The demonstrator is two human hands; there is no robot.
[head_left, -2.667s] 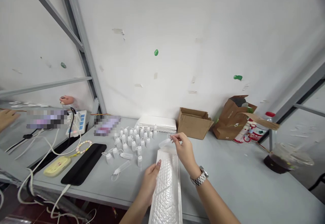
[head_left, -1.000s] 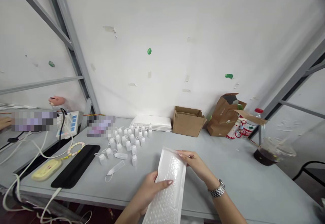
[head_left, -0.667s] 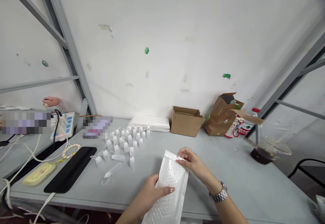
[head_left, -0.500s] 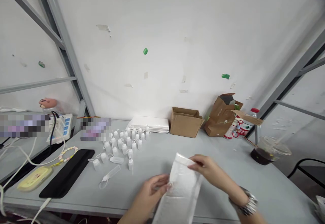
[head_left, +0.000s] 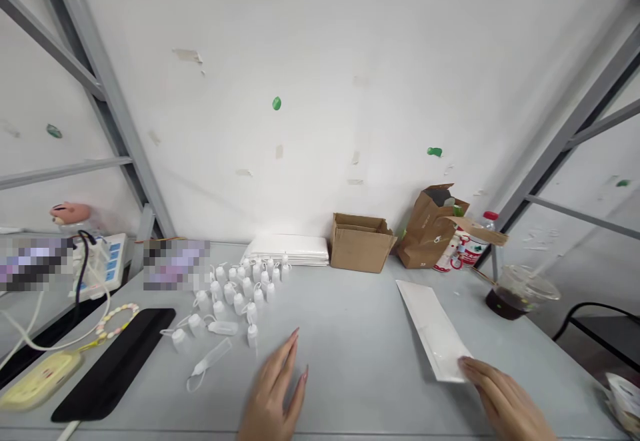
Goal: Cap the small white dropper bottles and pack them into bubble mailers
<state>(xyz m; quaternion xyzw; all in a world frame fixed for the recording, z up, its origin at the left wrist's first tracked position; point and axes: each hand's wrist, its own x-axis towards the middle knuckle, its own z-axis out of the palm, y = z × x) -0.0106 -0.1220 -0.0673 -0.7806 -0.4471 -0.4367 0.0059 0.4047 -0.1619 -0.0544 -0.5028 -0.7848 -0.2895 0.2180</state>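
A white padded envelope (head_left: pixel 434 331) lies slantwise on the right of the grey table. My right hand (head_left: pixel 503 398) has its fingers closed on the envelope's near right corner; the thumb is hidden. Over the table's front middle, my left hand (head_left: pixel 275 388) is empty, with thumb and fingers apart. Just beyond it and to its left stand several small white squeeze bottles (head_left: pixel 239 302) with tethered caps. Two clear bottles lie on their sides, the nearer one (head_left: pixel 213 356) pointing toward the front left.
Against the wall are a stack of white envelopes (head_left: pixel 287 249), an open cardboard box (head_left: pixel 361 248) and a brown paper bag (head_left: pixel 425 231). A drink cup (head_left: pixel 520 291) stands at right. A black mat (head_left: pixel 115 364), yellow case (head_left: pixel 40 380) and power strip (head_left: pixel 103 268) lie left.
The envelope has gone from between both hands to lying on the table at right, my right hand moving with it. My left hand has let go and moved left.
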